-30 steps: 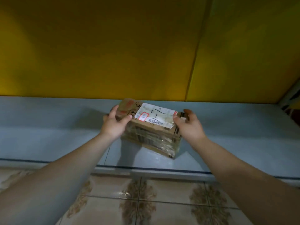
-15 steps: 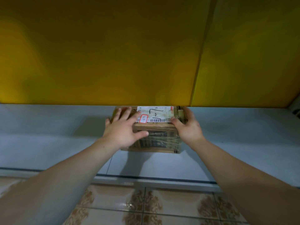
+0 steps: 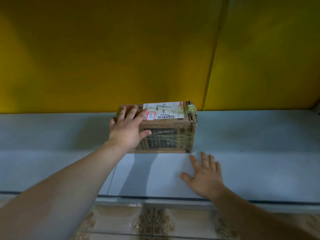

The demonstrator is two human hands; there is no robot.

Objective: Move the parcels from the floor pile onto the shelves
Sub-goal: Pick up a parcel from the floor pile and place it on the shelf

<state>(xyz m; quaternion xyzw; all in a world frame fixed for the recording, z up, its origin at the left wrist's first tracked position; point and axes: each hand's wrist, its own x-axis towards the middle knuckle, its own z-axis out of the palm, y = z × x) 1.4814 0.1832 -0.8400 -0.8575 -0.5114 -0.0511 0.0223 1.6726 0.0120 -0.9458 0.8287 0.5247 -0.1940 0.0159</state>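
The taped cardboard parcel [image 3: 169,135] sits on the shelf [image 3: 259,161] at 12 o'clock, against the yellow panel [image 3: 121,58]. The left hand [image 3: 127,130] presses flat-fingered on its top-left corner. The right hand [image 3: 205,177], at the parcel's 5 o'clock, is spread and empty, perhaps touching the shelf. Placing seems finished; next, withdraw and fetch another.

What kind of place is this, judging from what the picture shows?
Probably a parcel storage room or pickup point. A taped cardboard parcel with a barcoded shipping label sits on a wide pale shelf against a yellow wall, with patterned floor tiles below.
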